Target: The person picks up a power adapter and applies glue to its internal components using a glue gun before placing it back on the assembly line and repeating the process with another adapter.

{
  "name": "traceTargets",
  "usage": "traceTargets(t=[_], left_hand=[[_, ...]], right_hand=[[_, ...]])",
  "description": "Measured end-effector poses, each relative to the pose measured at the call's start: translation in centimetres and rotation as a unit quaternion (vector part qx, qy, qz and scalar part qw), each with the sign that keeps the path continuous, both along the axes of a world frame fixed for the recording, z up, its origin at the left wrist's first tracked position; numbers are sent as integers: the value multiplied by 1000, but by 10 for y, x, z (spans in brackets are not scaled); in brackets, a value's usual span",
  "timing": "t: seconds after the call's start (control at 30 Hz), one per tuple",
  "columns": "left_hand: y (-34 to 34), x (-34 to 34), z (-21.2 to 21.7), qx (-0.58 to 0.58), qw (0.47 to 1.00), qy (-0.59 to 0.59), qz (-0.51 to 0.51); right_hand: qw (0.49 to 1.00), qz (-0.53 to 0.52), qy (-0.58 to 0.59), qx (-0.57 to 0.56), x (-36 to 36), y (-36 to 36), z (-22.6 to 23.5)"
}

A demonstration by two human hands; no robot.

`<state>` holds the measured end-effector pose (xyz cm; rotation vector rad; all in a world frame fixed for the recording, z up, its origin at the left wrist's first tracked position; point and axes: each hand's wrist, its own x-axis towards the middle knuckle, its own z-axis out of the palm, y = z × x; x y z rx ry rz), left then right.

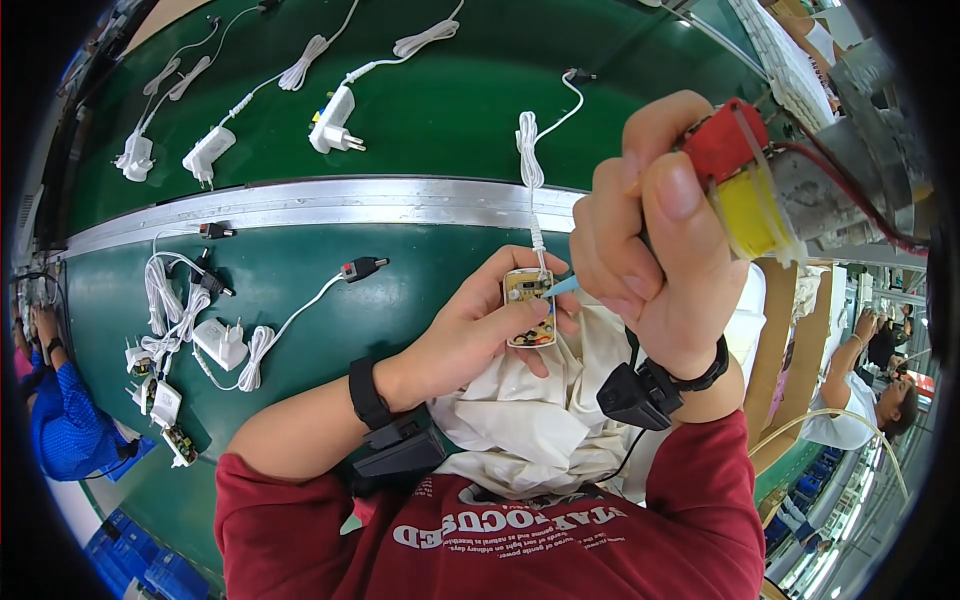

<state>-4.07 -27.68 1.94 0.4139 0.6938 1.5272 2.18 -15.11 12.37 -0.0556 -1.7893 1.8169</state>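
My left hand (490,315) holds a small power adapter with its case open, and the circuit board (527,292) faces up between thumb and fingers. From its far end a white cable (530,160) runs bundled across the metal rail to a dark plug. My right hand (650,235) is closed around a tool whose light blue tapered tip (564,286) points at the board, beside my left thumb. The fist hides the tool's middle. Beside my right thumb and index finger is a red block (728,140) above a yellow band (752,215); whether they belong to the tool I cannot tell.
On the green bench at left lie several white adapters (220,343), some with boards exposed, and bundled cables. Past the metal rail (330,195), more adapters (335,120) lie on a green surface. White cloth (530,410) covers my lap. Other people (75,410) are at both sides.
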Motion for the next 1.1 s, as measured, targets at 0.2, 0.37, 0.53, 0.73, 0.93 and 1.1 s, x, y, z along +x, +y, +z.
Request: traceTargets(t=[0.2, 0.37, 0.53, 0.73, 0.93, 1.1], left_hand=[[-6, -4, 2, 1, 1000, -8, -1], [-10, -9, 1, 11, 1000, -15, -8], [-10, -19, 6, 23, 998, -53, -8], [-19, -27, 10, 37, 995, -81, 40], [-19, -35, 2, 63, 991, -106, 45], [-22, -38, 2, 66, 990, -110, 52]], right_hand=[[1000, -12, -7, 0, -4, -8, 4], [998, -19, -39, -38, -8, -15, 19], [997, 57, -36, -23, -16, -14, 23], [988, 155, -20, 5, -28, -12, 27], [986, 161, -9, 32, -32, -18, 24], [998, 43, -20, 30, -30, -23, 14]])
